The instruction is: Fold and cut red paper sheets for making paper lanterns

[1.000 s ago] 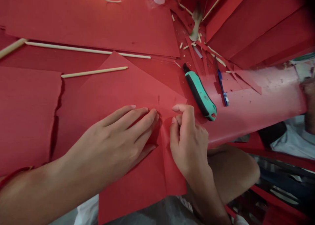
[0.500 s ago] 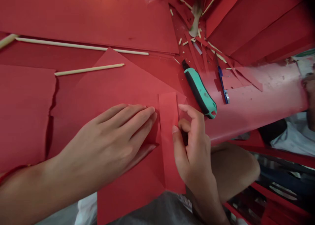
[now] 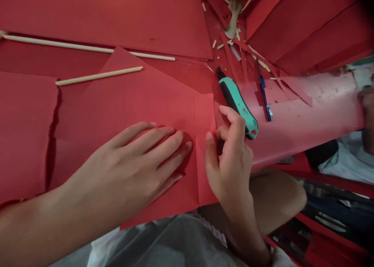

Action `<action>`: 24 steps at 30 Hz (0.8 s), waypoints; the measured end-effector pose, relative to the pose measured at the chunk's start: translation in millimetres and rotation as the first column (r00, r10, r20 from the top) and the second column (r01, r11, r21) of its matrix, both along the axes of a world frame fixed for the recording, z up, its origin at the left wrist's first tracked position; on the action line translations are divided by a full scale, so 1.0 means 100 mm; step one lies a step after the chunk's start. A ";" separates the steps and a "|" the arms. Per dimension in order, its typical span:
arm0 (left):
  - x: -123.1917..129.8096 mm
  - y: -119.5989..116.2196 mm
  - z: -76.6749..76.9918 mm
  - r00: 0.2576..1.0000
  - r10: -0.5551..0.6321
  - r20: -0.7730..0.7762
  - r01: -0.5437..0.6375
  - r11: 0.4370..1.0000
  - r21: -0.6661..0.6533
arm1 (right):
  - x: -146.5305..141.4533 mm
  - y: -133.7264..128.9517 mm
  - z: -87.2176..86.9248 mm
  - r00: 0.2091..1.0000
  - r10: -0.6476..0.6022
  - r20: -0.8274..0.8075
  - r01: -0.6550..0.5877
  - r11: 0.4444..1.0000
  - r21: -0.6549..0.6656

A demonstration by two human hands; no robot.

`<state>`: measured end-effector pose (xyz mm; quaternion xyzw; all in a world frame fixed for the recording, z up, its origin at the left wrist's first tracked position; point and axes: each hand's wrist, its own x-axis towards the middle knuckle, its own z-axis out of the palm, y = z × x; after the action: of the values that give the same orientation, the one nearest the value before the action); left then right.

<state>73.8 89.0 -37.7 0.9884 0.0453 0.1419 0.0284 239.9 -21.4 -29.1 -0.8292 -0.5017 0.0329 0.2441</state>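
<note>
Left hand (image 3: 146,158) palm-down, loosely spread; right hand (image 3: 230,160) half-curled beside it.

room beyond left hand (image 3: 143,162), teal cutter (image 3: 238,102) blocking past right hand (image 3: 230,154)

Red worktop (image 3: 295,125), glossy at right; on it red paper sheets (image 3: 157,95), teal-black cutter (image 3: 238,101), slim blue tool (image 3: 264,97), paper strips (image 3: 231,62)

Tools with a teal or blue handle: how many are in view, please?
2: a teal-and-black cutter, just beyond the right hand, and a slim blue tool farther right, near paper scraps. Others may be hidden.
</note>
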 end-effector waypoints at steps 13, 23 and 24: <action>0.00 0.03 0.02 1.000 0.018 -0.015 -0.018 1.000 0.002 | -0.02 -0.18 -0.06 0.994 -0.049 -0.098 0.055 0.996 0.063; -0.03 0.06 0.04 0.997 -0.019 0.070 0.028 0.992 -0.125 | -0.06 -0.25 -0.03 0.984 0.001 -0.176 0.010 0.998 0.065; -0.03 0.06 0.04 0.992 -0.068 0.102 0.083 0.985 -0.150 | -0.06 -0.22 -0.04 0.987 0.001 -0.161 0.009 0.998 0.064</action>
<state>70.6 94.7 -34.0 0.9763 0.0172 0.1844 0.1122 234.3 -43.8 -33.0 -0.8166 -0.4795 0.0829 0.3103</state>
